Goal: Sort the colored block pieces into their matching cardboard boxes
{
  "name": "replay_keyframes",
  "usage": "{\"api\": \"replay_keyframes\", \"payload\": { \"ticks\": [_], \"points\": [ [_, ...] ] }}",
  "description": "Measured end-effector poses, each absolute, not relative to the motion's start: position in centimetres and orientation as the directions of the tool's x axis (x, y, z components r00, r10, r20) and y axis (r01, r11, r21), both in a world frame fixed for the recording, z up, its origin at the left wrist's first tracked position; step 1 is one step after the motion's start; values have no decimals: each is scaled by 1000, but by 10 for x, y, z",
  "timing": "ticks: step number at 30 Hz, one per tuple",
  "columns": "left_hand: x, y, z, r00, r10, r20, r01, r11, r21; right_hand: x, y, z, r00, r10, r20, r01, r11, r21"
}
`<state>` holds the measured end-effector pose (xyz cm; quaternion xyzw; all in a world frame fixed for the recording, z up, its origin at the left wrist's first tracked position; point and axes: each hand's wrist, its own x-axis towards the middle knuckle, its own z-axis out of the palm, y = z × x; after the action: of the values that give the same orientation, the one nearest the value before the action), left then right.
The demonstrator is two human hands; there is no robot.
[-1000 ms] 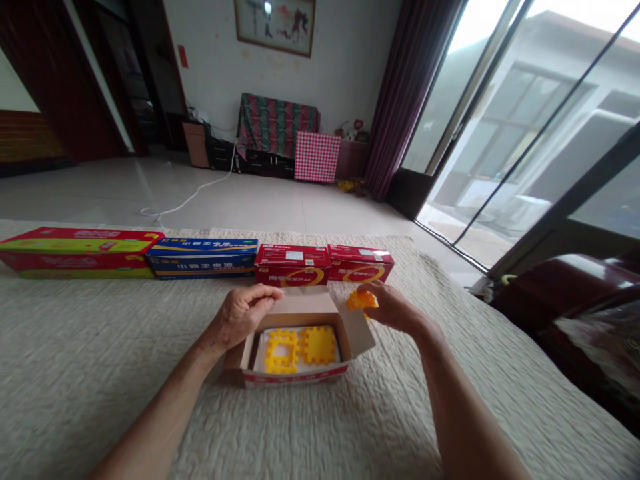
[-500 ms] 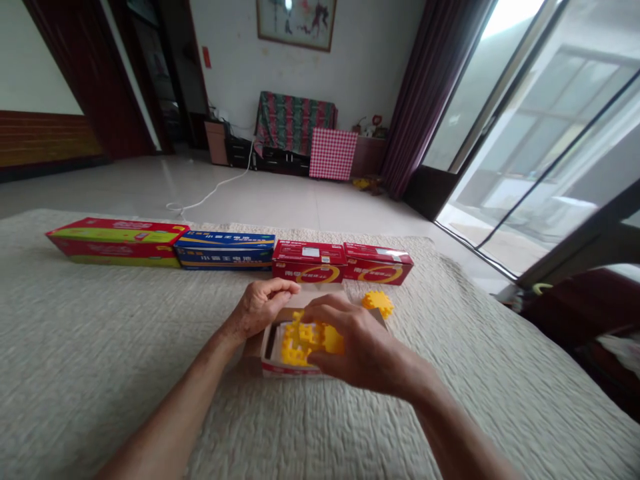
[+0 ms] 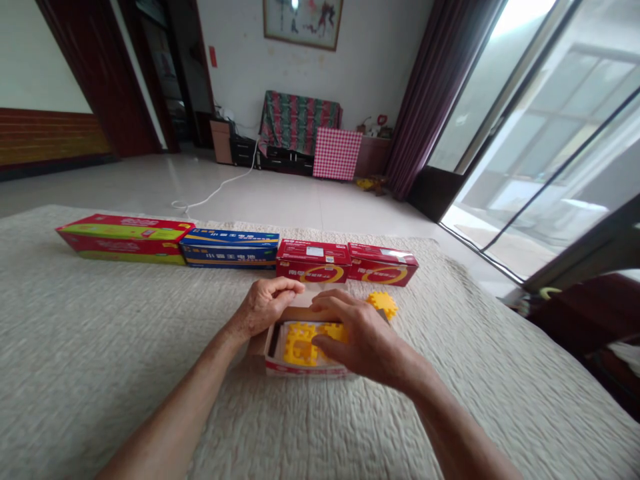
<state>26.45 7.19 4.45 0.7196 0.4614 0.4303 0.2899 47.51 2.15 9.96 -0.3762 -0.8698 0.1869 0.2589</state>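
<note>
An opened small cardboard box [image 3: 305, 371] lies on the quilted bedspread in front of me, with its flaps spread. Inside it are yellow interlocking plastic blocks [image 3: 300, 347], notched along their edges. At the box's back left corner, my left hand [image 3: 267, 307] is closed, fingers pressed together against the raised box flap [image 3: 323, 293]. Over the right half of the box hovers my right hand [image 3: 357, 333], thumb and fingers apart, close above the blocks; it hides some of them. Beyond my right hand, another yellow notched block [image 3: 383, 305] rests on the bedspread.
Behind the box stands a row of closed boxes: a red and green one [image 3: 125, 239], a blue one [image 3: 230, 249] and two red ones [image 3: 314, 260]. The quilted bedspread [image 3: 150, 373] spreads beneath everything. A glass door [image 3: 525, 153] is at the right.
My right hand has let go of the yellow blocks, which now lie flatter in the box, and its fingers have lifted slightly. My left hand keeps its place at the flap.
</note>
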Motion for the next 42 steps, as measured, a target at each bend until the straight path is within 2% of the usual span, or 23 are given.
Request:
{"api": "replay_keyframes", "payload": {
  "ticks": [5, 8, 14, 16, 19, 27, 31, 35, 38, 40, 42],
  "points": [
    [264, 73, 42, 204, 921, 331, 414, -387, 824, 510, 40, 110, -423, 796, 433, 658, 598, -458],
    [264, 73, 41, 205, 922, 328, 418, -386, 822, 543, 57, 106, -367, 825, 431, 745, 538, -395],
    [263, 75, 39, 207, 912, 354, 428, -410, 806, 597, 83, 70, -329, 936, 123, 889, 351, -293],
    [263, 75, 38, 208, 915, 347, 429, -404, 808, 602, 88, 60, -317, 946, 67, 901, 323, -289],
    [263, 75, 38, 202, 917, 343, 433, -398, 809, 603, 93, 51, -339, 939, 52, 891, 339, -302],
    [263, 75, 38, 199, 913, 355, 421, -407, 811, 600, 92, 49, -371, 921, 119, 858, 389, -337],
    [264, 74, 40, 199, 908, 369, 424, -419, 803, 601, 95, 50, -343, 927, 151, 873, 374, -314],
    [264, 74, 42, 196, 909, 368, 431, -417, 800, 592, 84, 75, -307, 917, 255, 889, 372, -267],
    [264, 74, 42, 202, 912, 358, 433, -411, 803, 571, 59, 106, -330, 869, 369, 854, 441, -275],
    [264, 74, 42, 204, 912, 355, 436, -410, 801, 551, 39, 122, -399, 834, 381, 797, 521, -306],
    [264, 74, 42, 204, 912, 355, 442, -409, 798, 532, 22, 130, -488, 815, 312, 741, 576, -347]
  ]
}}
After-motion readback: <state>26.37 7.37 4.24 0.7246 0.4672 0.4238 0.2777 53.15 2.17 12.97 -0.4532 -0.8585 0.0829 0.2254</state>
